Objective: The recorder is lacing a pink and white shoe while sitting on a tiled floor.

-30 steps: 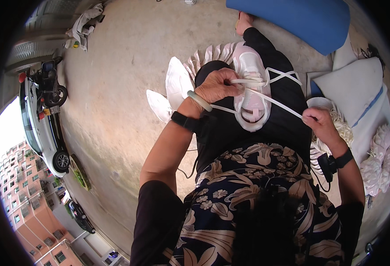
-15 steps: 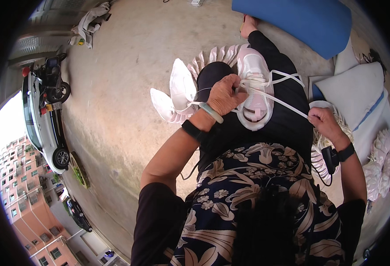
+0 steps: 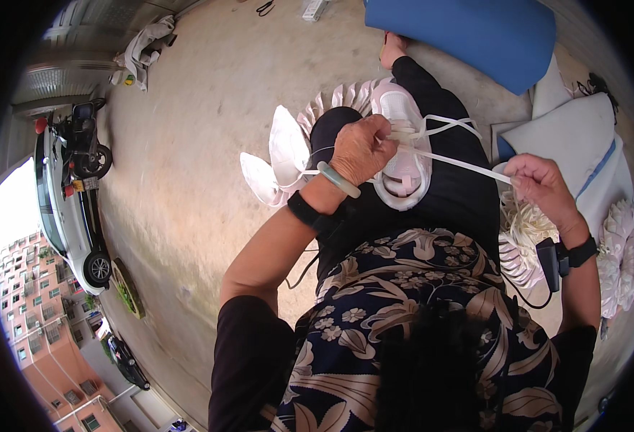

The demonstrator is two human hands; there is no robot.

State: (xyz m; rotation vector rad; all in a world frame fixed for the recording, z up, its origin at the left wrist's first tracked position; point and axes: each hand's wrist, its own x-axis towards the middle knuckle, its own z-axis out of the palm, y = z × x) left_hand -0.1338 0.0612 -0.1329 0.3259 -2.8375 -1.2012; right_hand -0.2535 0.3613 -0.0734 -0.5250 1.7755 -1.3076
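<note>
Head cam: left hand (image 3: 363, 153) has its fingers pinched on the lace (image 3: 461, 164) right at the shoe (image 3: 405, 173), which sits on the lap (image 3: 468, 205) between both hands, way closer to the left. Right hand (image 3: 543, 191) pinches the lace too, pretty much straight between them, and there's a blue mat (image 3: 468, 39) beyond both hands.

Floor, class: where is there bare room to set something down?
Bare: floor between the motorcycle and the white pieces, left of the lap. Crowded: right of the lap, where sheets and pale bundles lie near the right hand.
</note>
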